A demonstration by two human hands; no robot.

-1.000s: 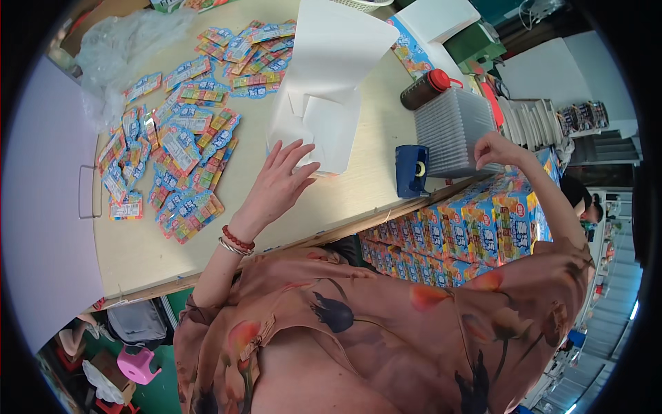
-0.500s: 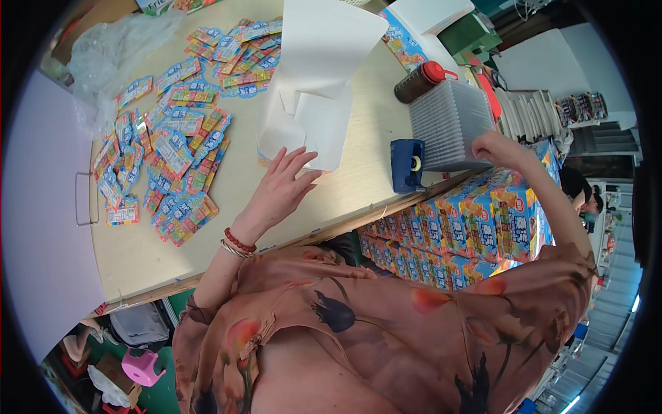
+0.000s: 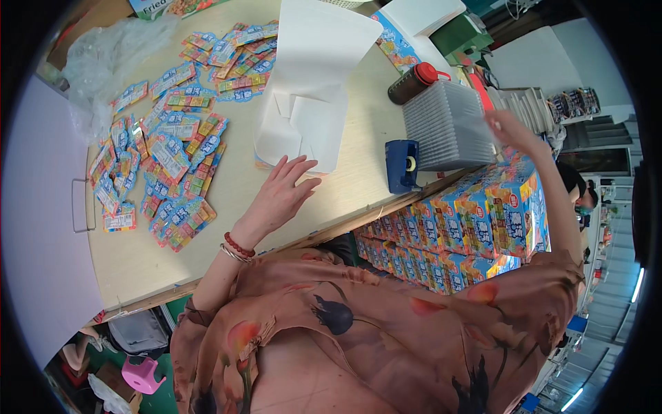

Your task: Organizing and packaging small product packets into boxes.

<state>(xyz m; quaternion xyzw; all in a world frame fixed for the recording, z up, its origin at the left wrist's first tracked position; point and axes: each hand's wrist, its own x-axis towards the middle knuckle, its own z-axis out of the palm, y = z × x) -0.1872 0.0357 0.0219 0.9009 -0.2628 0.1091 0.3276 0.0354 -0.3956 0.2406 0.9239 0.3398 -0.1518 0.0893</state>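
An open white-lined box [image 3: 303, 52], its tall flap raised, stands in the middle of the table with loose white inner flaps. My left hand [image 3: 281, 194] is at its near edge, fingers spread and holding nothing I can see. To the right, my right hand [image 3: 509, 130] is at the far right edge of a stack of clear plastic trays [image 3: 441, 127]. Its fingers are curled, and whatever is between them is too small or hidden to make out. Many colourful candy packs [image 3: 169, 155] lie in a loose pile left of the box.
A blue tape dispenser [image 3: 402, 167] and a dark bottle with a red lid [image 3: 416, 83] stand beside the trays. Printed boxes [image 3: 476, 221] are stacked below the table's right edge. A crumpled clear bag [image 3: 114, 58] lies far left; a pink stool [image 3: 143, 375] is on the floor.
My right hand has moved slightly away from me and to the right along the tray stack. My left hand stays by the box's near edge. The whole view has shifted slightly.
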